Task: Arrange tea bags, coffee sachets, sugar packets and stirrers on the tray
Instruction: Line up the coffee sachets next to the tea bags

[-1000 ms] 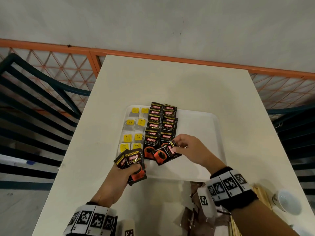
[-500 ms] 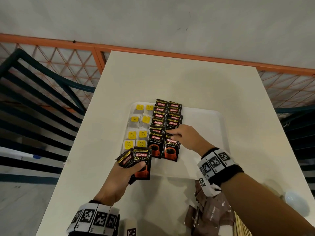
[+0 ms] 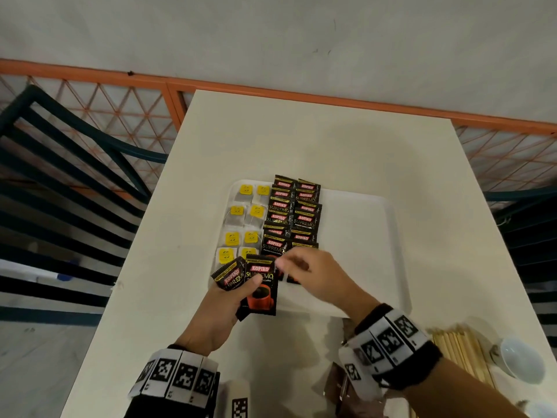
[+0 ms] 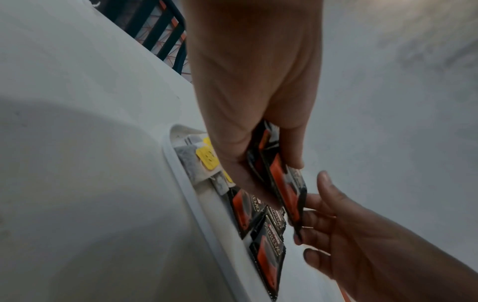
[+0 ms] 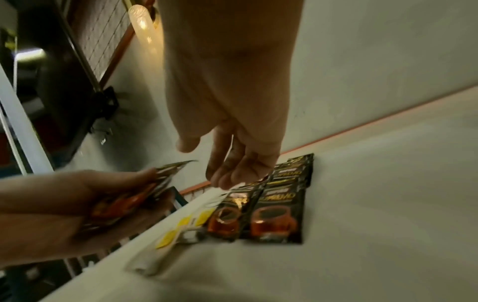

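A white tray [image 3: 388, 251] lies mid-table. Two columns of tea bags [image 3: 238, 224] with yellow tags fill its left end. Beside them run two overlapping columns of black coffee sachets [image 3: 294, 212]. My left hand [image 3: 241, 291] hovers over the tray's near left corner and grips a small fan of coffee sachets [image 3: 260, 285], thumb on top. In the left wrist view the same sachets [image 4: 284, 183] stand on edge. My right hand [image 3: 289, 265] reaches across with fingers extended. Its fingertips [image 4: 310, 204] touch the top sachet's edge; nothing is between them in the right wrist view.
Wooden stirrers [image 3: 458, 348] and a white cup [image 3: 521, 363] sit at the table's near right. Brown packets [image 3: 340, 384] lie by the front edge under my right wrist. An orange mesh railing [image 3: 120, 116] and dark slatted chairs [image 3: 60, 176] flank the table.
My right hand laid its sachet at the near end of the right column, let go, and drew back left to the sachets in my left hand. The left hand stayed put.
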{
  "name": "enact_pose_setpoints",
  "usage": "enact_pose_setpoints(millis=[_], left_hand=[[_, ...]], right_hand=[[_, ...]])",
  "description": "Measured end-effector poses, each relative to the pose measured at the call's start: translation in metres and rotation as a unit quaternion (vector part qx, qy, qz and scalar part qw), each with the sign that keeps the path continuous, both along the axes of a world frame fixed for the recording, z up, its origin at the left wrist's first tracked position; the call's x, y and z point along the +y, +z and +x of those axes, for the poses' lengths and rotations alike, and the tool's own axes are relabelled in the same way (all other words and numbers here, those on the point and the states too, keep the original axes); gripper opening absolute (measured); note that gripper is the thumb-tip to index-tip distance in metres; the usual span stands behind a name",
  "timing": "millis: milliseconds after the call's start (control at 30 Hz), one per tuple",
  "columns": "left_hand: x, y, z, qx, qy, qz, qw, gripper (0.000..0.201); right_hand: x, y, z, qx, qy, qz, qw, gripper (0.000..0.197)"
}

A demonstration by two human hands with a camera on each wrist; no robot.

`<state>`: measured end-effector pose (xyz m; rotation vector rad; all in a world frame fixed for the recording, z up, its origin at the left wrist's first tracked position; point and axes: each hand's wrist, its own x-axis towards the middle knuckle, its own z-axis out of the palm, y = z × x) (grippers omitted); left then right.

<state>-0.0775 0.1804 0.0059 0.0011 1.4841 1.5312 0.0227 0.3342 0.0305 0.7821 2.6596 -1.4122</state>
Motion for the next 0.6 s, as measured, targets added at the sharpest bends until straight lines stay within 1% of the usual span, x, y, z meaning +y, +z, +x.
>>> enact_pose_setpoints(millis=[67,167,267,333,400,467,600], left_hand=[[0.003,0.004,0.003,-0.003,-0.014,0.012,1.0,0.022],[0.006,0.008,0.005,-0.023,-0.034,0.022,0.999,0.023],[0.004,0.009,0.005,-0.025,-0.054,0.02,0.998,0.033],[0.002,0.008,0.004,0.022,-0.076,0.006,0.997,0.036],[0.002,0.007,0.003,0.085,-0.089,-0.028,0.992,0.033],[0.005,0.004,0.001,0.13,-0.104,-0.057,0.984,0.029],[0.011,-0.005,-0.003,0.239,-0.14,-0.116,0.954,0.019]], right_hand=[[-0.013,-0.004,0.006,-0.014,0.003,-0.044,0.999,0.02],[-0.018,-0.015,0.011,-0.015,-0.062,-0.107,0.992,0.016],[-0.015,-0.019,0.017,-0.023,-0.103,-0.163,0.981,0.015],[-0.011,-0.02,0.021,-0.023,-0.115,-0.178,0.977,0.014],[-0.006,-0.018,0.027,-0.016,-0.132,-0.188,0.973,0.011],[0.0,-0.019,0.033,-0.016,-0.161,-0.196,0.967,0.006],[0.011,-0.024,0.04,-0.034,-0.214,-0.192,0.957,0.005]])
